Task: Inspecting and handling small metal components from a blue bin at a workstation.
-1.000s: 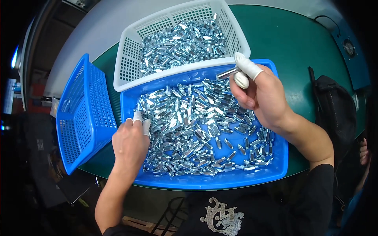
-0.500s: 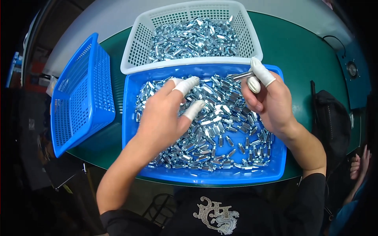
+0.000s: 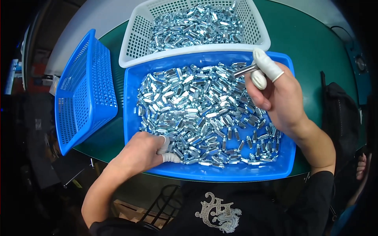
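Note:
A blue tray (image 3: 285, 118) holds a heap of shiny hex standoffs (image 3: 189, 114), each with a narrower stud at one end. At the tray's near left corner my left hand (image 3: 143, 151) is closed, its cotted thumb and forefinger tips down among the standoffs. Whatever lies between those fingers is hidden. Over the tray's right side my right hand (image 3: 281, 90) pinches a slim shiny metal rod (image 3: 245, 70) between thumb and forefinger, both in white finger cots. The rod points left, above the heap.
Behind the tray, a white perforated basket (image 3: 136, 43) holds more standoffs. An unfilled-looking blue basket (image 3: 104, 78) stands tilted at the left. On the right are a black bag (image 3: 342, 112) and a blue device (image 3: 356, 67). Another person's hand (image 3: 361, 167) shows at the far right.
My left hand has moved from the middle of the heap toward me, to the near left corner, and its fingers have curled. The right hand still holds the rod. The view has shifted slightly.

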Action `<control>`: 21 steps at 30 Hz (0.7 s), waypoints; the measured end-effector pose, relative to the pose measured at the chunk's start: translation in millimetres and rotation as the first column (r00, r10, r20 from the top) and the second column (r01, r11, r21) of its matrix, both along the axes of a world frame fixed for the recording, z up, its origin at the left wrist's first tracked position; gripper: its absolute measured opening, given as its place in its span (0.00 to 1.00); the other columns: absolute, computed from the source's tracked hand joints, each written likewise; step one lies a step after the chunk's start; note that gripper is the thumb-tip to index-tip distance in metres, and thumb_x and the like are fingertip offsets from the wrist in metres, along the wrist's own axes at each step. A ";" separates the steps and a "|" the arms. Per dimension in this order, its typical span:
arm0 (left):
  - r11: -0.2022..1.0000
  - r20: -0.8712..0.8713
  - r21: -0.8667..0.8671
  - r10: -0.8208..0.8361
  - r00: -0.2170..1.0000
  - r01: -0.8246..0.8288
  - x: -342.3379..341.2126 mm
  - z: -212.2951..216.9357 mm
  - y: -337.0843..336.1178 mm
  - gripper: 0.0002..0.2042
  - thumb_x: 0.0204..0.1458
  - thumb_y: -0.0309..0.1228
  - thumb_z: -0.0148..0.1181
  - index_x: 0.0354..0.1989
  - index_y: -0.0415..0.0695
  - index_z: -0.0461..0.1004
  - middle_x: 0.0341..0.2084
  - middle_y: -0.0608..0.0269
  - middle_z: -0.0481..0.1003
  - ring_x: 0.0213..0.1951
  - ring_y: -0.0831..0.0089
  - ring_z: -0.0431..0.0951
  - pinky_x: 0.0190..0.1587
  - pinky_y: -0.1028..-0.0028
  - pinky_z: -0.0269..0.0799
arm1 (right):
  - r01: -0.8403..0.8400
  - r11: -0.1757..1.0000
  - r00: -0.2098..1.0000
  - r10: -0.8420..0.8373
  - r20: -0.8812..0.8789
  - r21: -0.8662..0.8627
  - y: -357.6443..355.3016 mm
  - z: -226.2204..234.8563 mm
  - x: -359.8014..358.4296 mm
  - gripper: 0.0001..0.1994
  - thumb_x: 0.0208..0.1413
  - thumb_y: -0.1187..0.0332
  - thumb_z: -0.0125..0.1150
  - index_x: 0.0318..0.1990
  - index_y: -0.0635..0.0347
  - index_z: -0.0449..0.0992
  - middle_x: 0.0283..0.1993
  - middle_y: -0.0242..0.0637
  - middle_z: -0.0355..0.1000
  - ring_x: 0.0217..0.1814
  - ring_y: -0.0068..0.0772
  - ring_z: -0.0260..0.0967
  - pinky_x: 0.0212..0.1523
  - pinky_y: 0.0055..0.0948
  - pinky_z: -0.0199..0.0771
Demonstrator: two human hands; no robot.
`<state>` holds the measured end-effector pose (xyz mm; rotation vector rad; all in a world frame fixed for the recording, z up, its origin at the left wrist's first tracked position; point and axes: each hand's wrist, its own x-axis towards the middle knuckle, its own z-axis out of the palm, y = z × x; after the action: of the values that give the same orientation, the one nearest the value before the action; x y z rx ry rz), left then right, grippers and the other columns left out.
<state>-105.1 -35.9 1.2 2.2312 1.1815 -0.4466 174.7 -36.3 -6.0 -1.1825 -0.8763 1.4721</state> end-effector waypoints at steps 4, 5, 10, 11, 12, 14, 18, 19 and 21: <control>0.994 0.309 0.099 -0.072 0.948 0.043 15.6 -21.4 -4.7 0.22 0.36 0.40 0.71 0.11 0.42 0.62 0.08 0.58 0.64 0.13 0.63 0.67 0.16 0.70 0.60 | -0.034 0.999 0.999 0.034 0.011 0.024 1.0 1.0 0.4 0.22 0.62 0.53 0.41 0.19 0.55 0.61 0.12 0.29 0.57 0.10 0.15 0.45 0.13 0.18 0.45; 0.976 0.353 0.211 -0.129 0.926 0.056 23.0 -24.5 -1.5 0.20 0.39 0.40 0.68 0.13 0.41 0.63 0.10 0.57 0.65 0.15 0.60 0.69 0.17 0.67 0.62 | -0.028 0.999 1.000 0.028 0.014 0.022 1.0 -1.2 1.1 0.21 0.62 0.53 0.41 0.21 0.55 0.62 0.12 0.29 0.57 0.10 0.15 0.45 0.13 0.18 0.44; 0.833 0.332 0.544 -0.330 0.883 0.107 42.8 -31.9 19.7 0.15 0.45 0.39 0.62 0.18 0.41 0.66 0.14 0.57 0.69 0.19 0.57 0.72 0.20 0.62 0.67 | -0.033 0.999 0.999 0.034 -0.007 0.042 0.6 0.9 -8.9 0.18 0.62 0.54 0.40 0.24 0.54 0.64 0.12 0.29 0.57 0.10 0.15 0.44 0.12 0.18 0.44; 0.836 0.313 0.539 -0.311 0.897 0.102 49.4 -34.5 25.4 0.14 0.47 0.39 0.60 0.19 0.42 0.68 0.15 0.57 0.70 0.20 0.57 0.73 0.21 0.61 0.67 | -0.038 0.998 0.999 0.039 -0.025 0.056 0.6 -1.0 -8.1 0.17 0.62 0.54 0.40 0.26 0.54 0.64 0.12 0.29 0.57 0.09 0.15 0.44 0.12 0.18 0.44; 0.813 0.269 0.572 -0.309 0.912 0.107 57.9 -31.0 31.0 0.13 0.46 0.38 0.60 0.19 0.43 0.69 0.15 0.57 0.71 0.22 0.58 0.74 0.22 0.62 0.68 | -0.037 0.998 0.998 0.039 -0.040 0.059 -0.6 -2.8 -6.3 0.17 0.63 0.54 0.40 0.27 0.54 0.64 0.12 0.30 0.57 0.10 0.16 0.44 0.12 0.18 0.44; 0.749 0.263 0.660 -0.306 0.915 0.061 66.8 -24.1 39.2 0.12 0.47 0.39 0.59 0.21 0.43 0.70 0.16 0.58 0.71 0.22 0.59 0.75 0.23 0.63 0.69 | -0.025 0.998 0.997 0.029 -0.077 0.057 -1.5 -3.5 -5.4 0.16 0.63 0.55 0.39 0.28 0.54 0.64 0.13 0.30 0.57 0.10 0.16 0.44 0.12 0.18 0.44; 0.780 0.470 0.624 -0.318 0.823 -0.054 67.9 -9.9 35.1 0.14 0.42 0.41 0.64 0.27 0.43 0.71 0.18 0.59 0.70 0.22 0.60 0.74 0.24 0.65 0.69 | -0.008 0.999 0.997 0.011 -0.076 0.036 -1.1 -3.9 -2.4 0.16 0.63 0.55 0.39 0.28 0.55 0.64 0.13 0.30 0.57 0.10 0.16 0.43 0.12 0.18 0.44; 0.788 0.479 0.614 -0.420 0.771 0.048 64.7 -7.5 27.9 0.18 0.37 0.43 0.66 0.31 0.43 0.72 0.23 0.59 0.70 0.24 0.61 0.73 0.25 0.66 0.70 | -0.003 0.999 0.998 0.005 -0.057 0.049 -0.7 -3.4 -1.7 0.17 0.63 0.55 0.39 0.27 0.55 0.64 0.13 0.30 0.57 0.10 0.15 0.43 0.12 0.18 0.44; 0.678 0.286 0.643 -0.643 0.710 0.355 53.7 -3.3 5.6 0.22 0.43 0.43 0.62 0.46 0.47 0.70 0.33 0.60 0.72 0.31 0.67 0.74 0.26 0.72 0.69 | 0.005 0.998 0.999 -0.003 -0.047 0.055 0.2 -2.5 -2.4 0.17 0.63 0.55 0.40 0.27 0.56 0.64 0.13 0.30 0.57 0.10 0.15 0.43 0.12 0.18 0.44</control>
<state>-51.5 -30.3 -2.0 2.9411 0.3805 0.3276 172.3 -36.2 -8.5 -1.1051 -0.8766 1.4577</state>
